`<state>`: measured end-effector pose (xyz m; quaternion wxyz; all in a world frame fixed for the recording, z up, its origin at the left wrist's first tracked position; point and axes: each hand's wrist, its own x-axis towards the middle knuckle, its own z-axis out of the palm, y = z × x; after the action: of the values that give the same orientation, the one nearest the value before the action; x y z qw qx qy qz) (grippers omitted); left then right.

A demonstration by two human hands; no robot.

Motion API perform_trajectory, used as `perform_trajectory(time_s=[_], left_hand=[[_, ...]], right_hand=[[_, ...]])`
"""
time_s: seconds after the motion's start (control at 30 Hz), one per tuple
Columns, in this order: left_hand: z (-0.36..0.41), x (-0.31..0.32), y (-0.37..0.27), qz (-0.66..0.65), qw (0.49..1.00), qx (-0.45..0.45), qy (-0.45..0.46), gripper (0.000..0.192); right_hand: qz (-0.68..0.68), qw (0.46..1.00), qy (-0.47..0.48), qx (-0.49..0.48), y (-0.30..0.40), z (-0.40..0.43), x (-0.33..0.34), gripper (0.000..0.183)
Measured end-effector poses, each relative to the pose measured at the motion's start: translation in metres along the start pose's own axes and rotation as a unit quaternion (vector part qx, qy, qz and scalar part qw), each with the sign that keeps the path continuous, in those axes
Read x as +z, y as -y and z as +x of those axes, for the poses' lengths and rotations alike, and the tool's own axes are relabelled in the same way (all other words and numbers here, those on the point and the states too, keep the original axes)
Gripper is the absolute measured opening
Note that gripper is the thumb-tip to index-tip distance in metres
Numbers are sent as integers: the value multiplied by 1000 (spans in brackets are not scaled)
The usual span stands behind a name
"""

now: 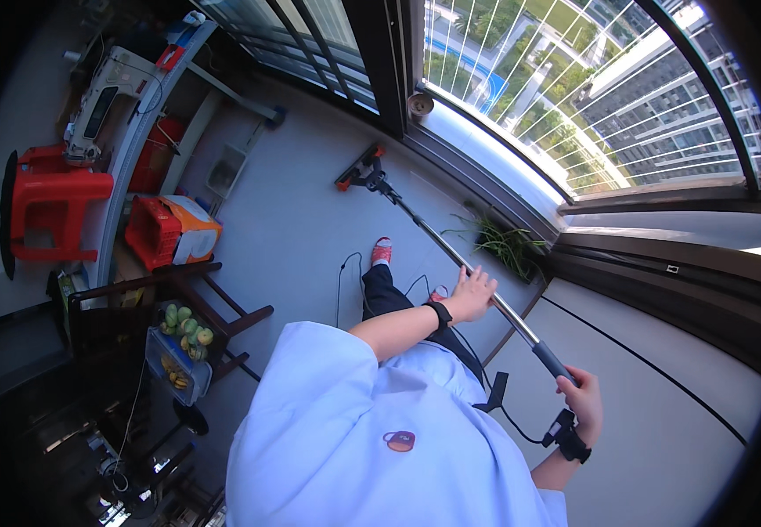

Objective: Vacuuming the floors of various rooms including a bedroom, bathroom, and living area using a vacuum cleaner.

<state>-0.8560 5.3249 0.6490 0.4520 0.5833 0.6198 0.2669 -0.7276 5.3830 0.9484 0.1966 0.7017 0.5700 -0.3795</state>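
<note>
A long-handled floor mop (446, 245) lies slantwise across the view, with a metal pole and a grey grip. Its narrow black head (359, 168), orange at both ends, rests on the pale floor ahead of my feet. Around the middle of the pole is my left hand (474, 294), its fingers laid over the metal. My right hand (581, 394) holds the end of the grey grip, lower right. Both wrists wear black bands; a small device and a cable are at the right one.
A potted plant (507, 247) stands by the window wall, right of the pole. Cables trail by my legs. To the left are a red plastic stool (57, 204), a sewing machine (100, 105) on a table, a red basket (150, 230), a dark wooden chair (235, 323) and a fruit tub (179, 372).
</note>
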Motion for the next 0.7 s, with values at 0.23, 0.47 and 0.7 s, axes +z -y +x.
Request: perform_trajectory(time_s=[0.23,0.47,0.7], left_hand=[[7,71,-80,-23,990,122,63,29],[18,45,-17,-18,1000,19,1,22],[-5,-14,124,17,980,-186,-71,23]], right_hand=[[47,995,-27,80,-98,-39,-77,36],[6,998,58,40,-52,27,-43,37],[-33,985,146,-86,42,110,71,31]])
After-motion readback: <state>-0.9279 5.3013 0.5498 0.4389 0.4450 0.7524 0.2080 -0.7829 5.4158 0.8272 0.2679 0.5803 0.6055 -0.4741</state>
